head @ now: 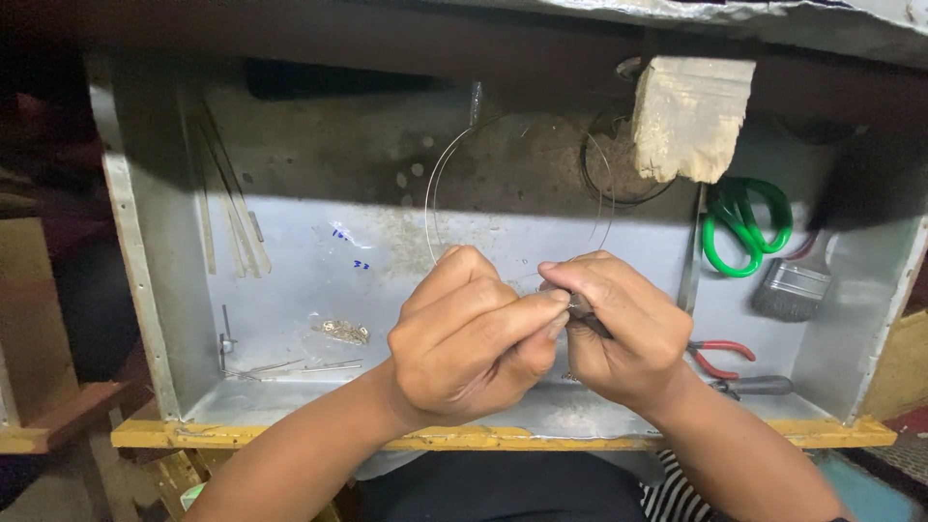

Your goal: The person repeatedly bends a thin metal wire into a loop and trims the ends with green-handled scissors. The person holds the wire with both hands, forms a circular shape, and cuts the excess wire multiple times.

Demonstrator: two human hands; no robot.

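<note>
Both hands met over the middle of the metal tray [290, 242], each grip closed tight. Left hand [474, 333] pinched thumb and forefinger on the near end of a thin wire loop [437, 184]; right hand [619, 329] wrapped a small dark tool [583, 307], kind unclear, whose tip touched the same spot between the 2 thumbs. From that pinch the wire rose away toward the far side in a wide hoop, its plane standing roughly upright and its span running left to right, so the free part lay beyond the knuckles, not under them. Neither hand was clearly nearer; they were touching at the joint.

Around them: a worn wooden block [691, 116] jutted in at the far right, green-handled scissors [744, 222] and a flat brush [788, 288] lay to the right, red-handled pliers [720, 356] just beside the right wrist. Thin metal strips [232, 208] lay at the far left, with a small pile of pale metal bits [343, 332] near the left hand.
</note>
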